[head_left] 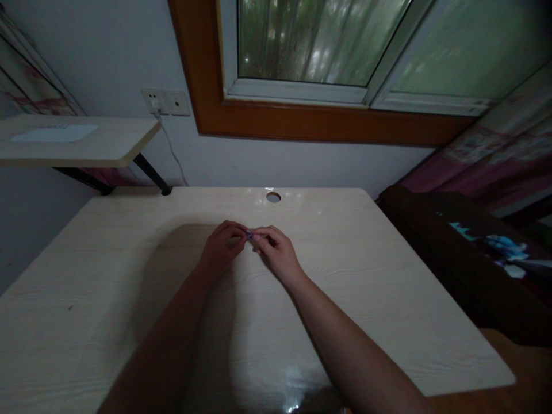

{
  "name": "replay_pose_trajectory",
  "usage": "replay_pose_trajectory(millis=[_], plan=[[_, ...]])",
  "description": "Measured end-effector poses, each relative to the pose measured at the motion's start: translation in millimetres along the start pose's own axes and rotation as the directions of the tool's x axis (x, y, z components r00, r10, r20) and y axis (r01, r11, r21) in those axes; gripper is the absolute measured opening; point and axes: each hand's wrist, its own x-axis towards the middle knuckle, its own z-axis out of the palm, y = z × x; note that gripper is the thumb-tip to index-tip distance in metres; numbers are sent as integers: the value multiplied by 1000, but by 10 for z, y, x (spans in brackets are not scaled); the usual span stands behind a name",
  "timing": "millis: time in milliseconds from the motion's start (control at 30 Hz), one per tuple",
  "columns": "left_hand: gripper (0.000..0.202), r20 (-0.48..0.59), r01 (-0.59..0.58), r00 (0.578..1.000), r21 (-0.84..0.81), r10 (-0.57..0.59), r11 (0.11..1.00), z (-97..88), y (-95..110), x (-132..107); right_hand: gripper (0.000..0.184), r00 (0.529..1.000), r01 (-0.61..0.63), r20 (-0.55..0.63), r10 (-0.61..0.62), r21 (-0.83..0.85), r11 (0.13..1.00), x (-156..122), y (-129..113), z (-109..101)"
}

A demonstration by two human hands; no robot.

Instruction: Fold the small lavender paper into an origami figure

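Item: left hand [222,244] and right hand [276,250], both resting low over the middle of a pale wood-grain desk [129,276], fingertips meeting. Both hands are pinching closed on one small bluish item [249,234], which is sitting between the two sets of fingertips just above the desktop; it is too small and too dimly lit to identify. Surroundings: a round cable hole [273,197] is lying just beyond the hands near the far edge; a wall socket [166,102] is feeding a white cable [172,150] down behind the desk; a side shelf [107,144] is standing to the left, a window [319,40] above, and dark furniture [431,230] to the right. Risk, as judged: the item is being gripped only by fingertips in poor light, so a slip could be sending it rolling towards the cable hole or off the far edge, where it would be hard to find.
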Motion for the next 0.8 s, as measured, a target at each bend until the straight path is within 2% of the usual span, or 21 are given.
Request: replay_pose_trajectory(millis=[400,800], plan=[[2,-47,33,998,-33,-34,999,-15,8,-12,26,999,-34,7,34,20,999,-17,30,13],[5,-94,66,993,-80,-73,995,-20,19,-17,21,998,21,52,-21,-2,1000,-33,27,13]])
